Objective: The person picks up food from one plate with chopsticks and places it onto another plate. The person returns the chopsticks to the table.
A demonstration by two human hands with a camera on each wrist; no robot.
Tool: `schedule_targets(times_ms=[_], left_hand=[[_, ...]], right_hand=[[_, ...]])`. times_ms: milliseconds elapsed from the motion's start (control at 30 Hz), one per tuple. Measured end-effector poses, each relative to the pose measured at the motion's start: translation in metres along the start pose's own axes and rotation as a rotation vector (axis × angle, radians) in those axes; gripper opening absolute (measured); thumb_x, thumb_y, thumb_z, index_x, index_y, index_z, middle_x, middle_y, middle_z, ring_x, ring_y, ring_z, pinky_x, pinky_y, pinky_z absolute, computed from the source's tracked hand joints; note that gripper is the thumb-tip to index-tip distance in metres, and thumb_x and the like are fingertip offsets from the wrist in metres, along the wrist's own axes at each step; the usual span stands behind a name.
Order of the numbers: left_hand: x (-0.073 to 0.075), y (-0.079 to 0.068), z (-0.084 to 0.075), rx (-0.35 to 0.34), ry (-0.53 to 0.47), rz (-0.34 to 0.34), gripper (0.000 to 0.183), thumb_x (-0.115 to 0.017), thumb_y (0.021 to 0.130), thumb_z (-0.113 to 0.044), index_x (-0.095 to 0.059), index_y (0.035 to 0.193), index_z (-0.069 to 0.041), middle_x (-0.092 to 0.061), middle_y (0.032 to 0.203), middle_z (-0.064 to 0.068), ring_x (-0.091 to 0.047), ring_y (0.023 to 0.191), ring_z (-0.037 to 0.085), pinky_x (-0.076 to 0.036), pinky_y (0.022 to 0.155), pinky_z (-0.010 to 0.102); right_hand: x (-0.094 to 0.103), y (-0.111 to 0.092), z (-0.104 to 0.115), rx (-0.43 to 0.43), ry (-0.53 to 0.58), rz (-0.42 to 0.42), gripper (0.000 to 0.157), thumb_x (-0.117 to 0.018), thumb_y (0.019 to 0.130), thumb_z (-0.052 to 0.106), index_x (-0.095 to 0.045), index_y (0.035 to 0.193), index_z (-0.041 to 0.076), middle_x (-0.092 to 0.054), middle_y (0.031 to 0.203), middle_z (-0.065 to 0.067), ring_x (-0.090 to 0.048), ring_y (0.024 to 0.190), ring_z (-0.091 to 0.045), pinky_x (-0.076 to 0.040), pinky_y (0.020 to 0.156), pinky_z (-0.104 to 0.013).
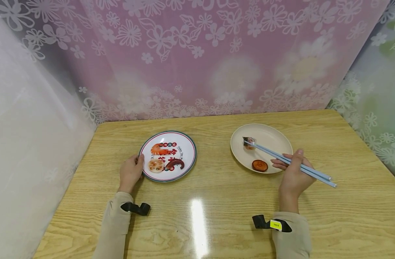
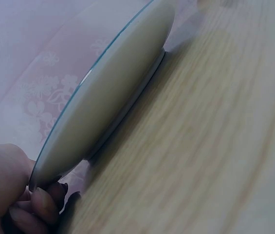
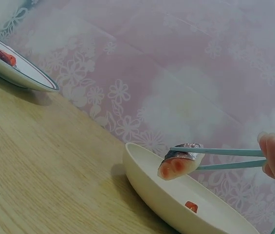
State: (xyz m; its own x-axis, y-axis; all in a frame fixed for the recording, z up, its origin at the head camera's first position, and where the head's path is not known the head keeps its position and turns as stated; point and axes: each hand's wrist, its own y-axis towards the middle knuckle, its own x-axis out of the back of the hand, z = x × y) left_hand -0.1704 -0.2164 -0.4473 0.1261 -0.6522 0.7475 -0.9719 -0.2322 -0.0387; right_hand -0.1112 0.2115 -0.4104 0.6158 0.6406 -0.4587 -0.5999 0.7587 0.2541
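Note:
My left hand (image 1: 131, 173) pinches the left rim of a white plate (image 1: 185, 165) with a dark green edge and printed lettering. On that plate lie a shrimp (image 1: 161, 149), a lotus root slice (image 1: 156, 166) and a dark red octopus tentacle (image 1: 175, 163). In my right hand (image 1: 296, 176) I hold a pair of light blue chopsticks (image 1: 291, 161). Their tips grip a small piece of food (image 3: 180, 161) with dark, shiny skin and a pale, orange-spotted side, lifted over a beige plate (image 1: 273, 138). A round brown slice (image 1: 259, 165) lies near that plate's front edge.
Both plates stand on a wood-grain table (image 1: 213, 201), with a gap between them. A pink flowered curtain (image 1: 191, 72) hangs behind the table's far edge. White and green-tinted cloth hangs at the sides. Each wrist wears a black camera strap.

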Motion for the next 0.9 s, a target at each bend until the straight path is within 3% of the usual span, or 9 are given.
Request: schedule_targets(times_ms=[900], left_hand=[[0.0001,-0.0002,-0.0006,-0.023,0.025,-0.015,0.036,-0.042,0.103,-0.031,-0.055,0.085,-0.003,-0.057,0.065,0.008,-0.053,0.044,0.013,-0.041,0.047,0.028]], right_hand=[[-0.0056,-0.0046,0.0015,0.008,0.008,0.011,0.039,-0.056,0.098,0.019,-0.066,0.08,-0.014,-0.068,0.063,-0.014,-0.066,0.048,-0.018,-0.05,0.044,-0.025]])
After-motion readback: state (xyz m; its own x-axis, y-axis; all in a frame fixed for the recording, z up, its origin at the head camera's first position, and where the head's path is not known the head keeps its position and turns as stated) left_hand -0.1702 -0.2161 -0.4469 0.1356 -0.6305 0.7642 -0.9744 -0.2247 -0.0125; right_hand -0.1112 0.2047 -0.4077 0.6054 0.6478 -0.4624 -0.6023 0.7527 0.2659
